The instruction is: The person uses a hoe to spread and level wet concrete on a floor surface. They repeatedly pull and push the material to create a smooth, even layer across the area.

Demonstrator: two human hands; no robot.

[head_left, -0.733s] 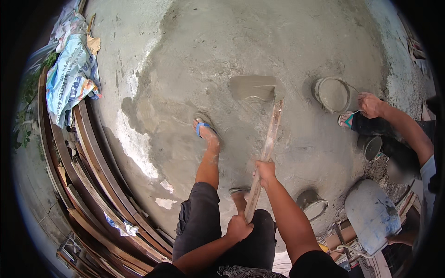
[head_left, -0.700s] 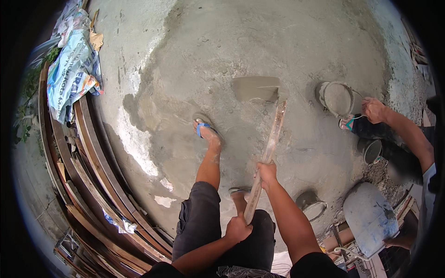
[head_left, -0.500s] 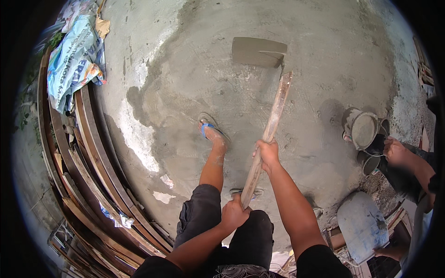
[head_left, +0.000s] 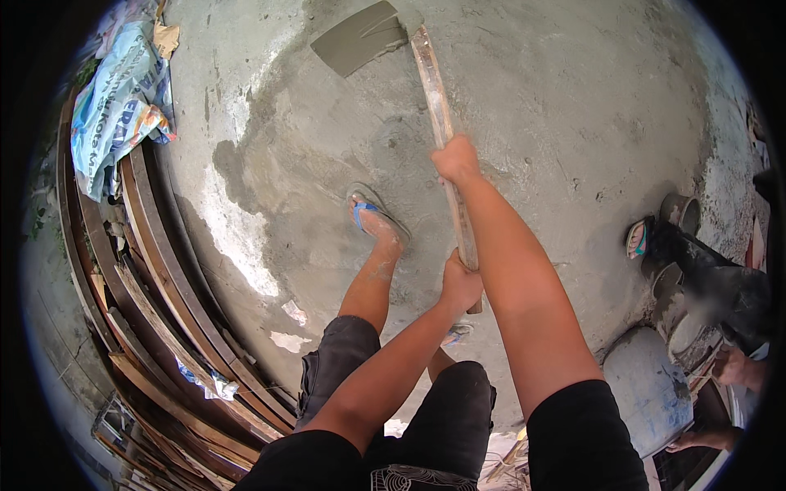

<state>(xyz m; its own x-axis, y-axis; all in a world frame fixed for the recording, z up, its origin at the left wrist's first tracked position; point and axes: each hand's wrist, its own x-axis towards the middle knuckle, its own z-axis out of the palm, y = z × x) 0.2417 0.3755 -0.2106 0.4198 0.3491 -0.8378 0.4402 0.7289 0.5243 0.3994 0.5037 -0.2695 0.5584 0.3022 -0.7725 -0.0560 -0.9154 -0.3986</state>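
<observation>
Both my hands are wrapped round the wooden handle of a hoe [head_left: 434,86]. My right hand [head_left: 456,158] grips about the middle of the handle. Lower down, close to its butt end, my left hand [head_left: 463,282] is closed on it. The hoe's broad blade [head_left: 358,38], coated in grey, is at the top of the view, left of the handle; whether it touches the surface I cannot tell. Below and around it spreads smooth wet grey cement [head_left: 524,106]. My left foot, in a sandal with a blue strap [head_left: 366,209], stands on the cement.
Long wooden planks [head_left: 155,237] lie stacked along the left, with a blue and white plastic sack [head_left: 119,106] on them. At the right a co-worker holds a bucket [head_left: 689,337]. Another bucket [head_left: 681,211] stands beyond, and a blue-grey wheelbarrow tray [head_left: 647,393] sits nearer.
My hands have pushed the hoe farther away, its blade swinging up and left. The co-worker's cement-filled bucket has moved from the cement toward the wheelbarrow.
</observation>
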